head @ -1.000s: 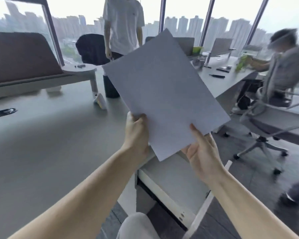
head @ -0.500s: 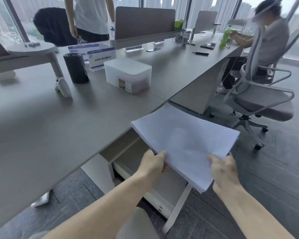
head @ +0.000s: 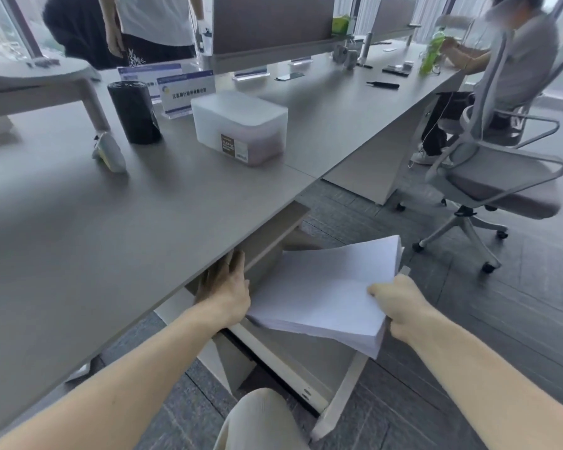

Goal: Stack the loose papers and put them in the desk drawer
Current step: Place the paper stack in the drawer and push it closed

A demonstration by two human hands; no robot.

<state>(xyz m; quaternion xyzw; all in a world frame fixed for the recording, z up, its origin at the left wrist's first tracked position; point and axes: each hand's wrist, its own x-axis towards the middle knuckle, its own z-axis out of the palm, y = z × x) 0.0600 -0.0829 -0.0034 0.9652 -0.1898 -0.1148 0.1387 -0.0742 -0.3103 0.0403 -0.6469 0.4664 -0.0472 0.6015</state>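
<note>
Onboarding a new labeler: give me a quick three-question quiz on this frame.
1. True or false: the paper stack lies flat on the desk top.
2. Which hand grips the stack's near corner? A) left B) right C) neither
3. Fill in: the stack hangs over the open ____.

Key
1. False: it is held tilted over the drawer.
2. B: the right hand pinches it; the left hand is at the stack's left edge, under the desk edge.
3. drawer

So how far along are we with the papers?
Stacking looks done: the papers form one stack. In hand: the right hand grips its near corner, lowering it over the open drawer; the left hand is at its left edge. Left: set it down, release, close the drawer.
</note>
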